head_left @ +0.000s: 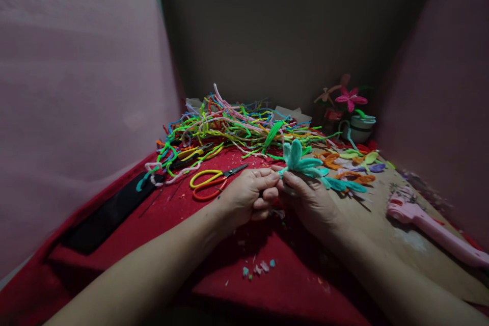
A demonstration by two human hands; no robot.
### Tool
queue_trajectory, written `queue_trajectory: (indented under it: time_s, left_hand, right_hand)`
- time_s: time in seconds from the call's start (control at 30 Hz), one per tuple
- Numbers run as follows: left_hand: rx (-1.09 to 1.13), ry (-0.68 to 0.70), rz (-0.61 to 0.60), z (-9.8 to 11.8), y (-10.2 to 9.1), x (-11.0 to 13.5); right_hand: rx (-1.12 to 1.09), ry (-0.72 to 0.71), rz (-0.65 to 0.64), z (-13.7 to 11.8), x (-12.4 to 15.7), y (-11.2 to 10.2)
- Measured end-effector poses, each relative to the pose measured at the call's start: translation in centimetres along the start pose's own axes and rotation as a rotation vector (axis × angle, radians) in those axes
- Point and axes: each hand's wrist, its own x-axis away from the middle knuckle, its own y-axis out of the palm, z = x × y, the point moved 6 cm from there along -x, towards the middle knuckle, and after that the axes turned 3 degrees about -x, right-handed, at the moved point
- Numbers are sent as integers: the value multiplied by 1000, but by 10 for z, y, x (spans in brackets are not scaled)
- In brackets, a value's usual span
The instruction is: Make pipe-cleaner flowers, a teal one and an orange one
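Observation:
Both hands meet above the red cloth around a turquoise pipe-cleaner flower (303, 163), whose fuzzy petals fan up and to the right. My left hand (254, 191) pinches the flower's base between thumb and forefinger, the other fingers curled. From the right, my right hand (307, 198) grips the same base with its thumb on top; its other fingers are mostly hidden behind. Just left of my left hand lie scissors (208, 183) with one yellow and one red handle, blades pointing right. A turquoise petal piece (347, 185) lies beyond my right hand.
A tangled heap of coloured pipe cleaners (233, 125) spreads at the back, with yellow-handled pliers (191, 154) at its left. A black flat object (110, 216) lies left. A pink glue gun (431, 226), a small pot (361, 127) and orange loops (355, 177) are on the right.

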Motion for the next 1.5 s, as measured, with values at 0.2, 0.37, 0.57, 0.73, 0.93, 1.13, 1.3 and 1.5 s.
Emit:
queue_trajectory:
  time_s: [0.2, 0.37, 0.57, 0.73, 0.93, 1.13, 1.3, 1.5]
  left_hand:
    - [-217, 51, 57, 5, 4, 1]
    - [-1055, 495, 375, 28, 7, 16]
    - [-1331, 610, 428, 24, 4, 17]
    - [-1072, 513, 397, 28, 4, 14]
    - [-583, 284, 270, 21, 6, 8]
    - [-258, 98, 124, 9, 9, 6]
    - [-115, 10, 27, 4, 9, 7]
    - [-542, 126, 59, 13, 8, 7]
  right_hand:
    - [90, -34, 56, -3, 1, -5]
    - [239, -192, 124, -24, 4, -5]
    - [319, -173, 120, -28, 9, 2]
    - [154, -22, -29, -13, 7, 6]
    - [110, -43, -71, -11, 5, 3]
    - [95, -92, -28, -13, 1, -2]
    - [107, -90, -19, -14, 1, -1]
    - [150, -82, 43, -14, 2, -6]
